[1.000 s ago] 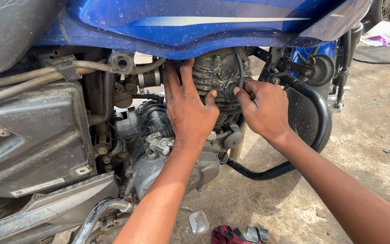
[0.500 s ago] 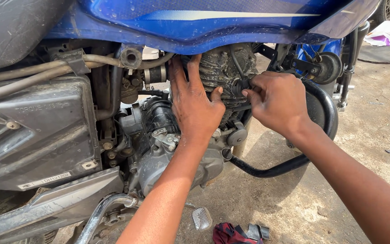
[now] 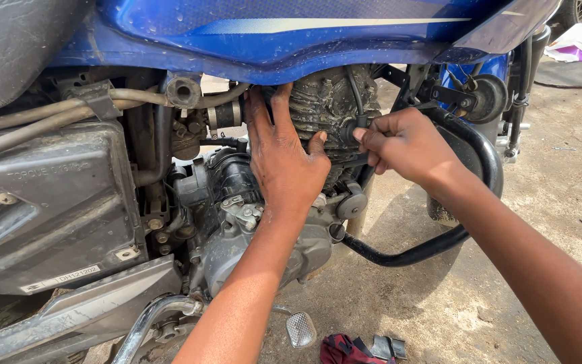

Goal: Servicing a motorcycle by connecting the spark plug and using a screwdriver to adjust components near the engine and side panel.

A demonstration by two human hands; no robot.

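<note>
- The finned engine cylinder [image 3: 328, 101] is taken as the landmark; it sits under the blue fuel tank [image 3: 291, 34], between the two hands.
- The right hand [image 3: 409, 145] is now seen at the cylinder's right side, its fingers closed in a pinch around the black spark plug cap [image 3: 351, 130], from which a dark lead is run up over the fins.
- Half a second ago that hand was held a little further along the cylinder's face with knuckles bunched; a second ago it was lower and looser. The grip is judged to have been narrowed onto the cap itself.
- The left hand [image 3: 284, 158] is pressed flat against the cylinder's left side, fingers spread and pointing up toward the tank, thumb hooked across the fins. Nothing is gripped by it; the engine is only braced.
- Compared with the earlier frames, the left hand is found in much the same place, with the fingertips reaching slightly higher.
- What this means: the work at the plug appears to be properly engaged, with the cap held and the other hand steadying.
- Whether the cap is seated or already loose on the plug cannot be told; the joint is hidden by the fingers.
- Right of the cylinder, the black crash guard [image 3: 469, 152] curves behind the right wrist, untouched.
- Below the cylinder, a red cloth [image 3: 345, 349] is left lying on the ground by the foot peg [image 3: 300, 328].
</note>
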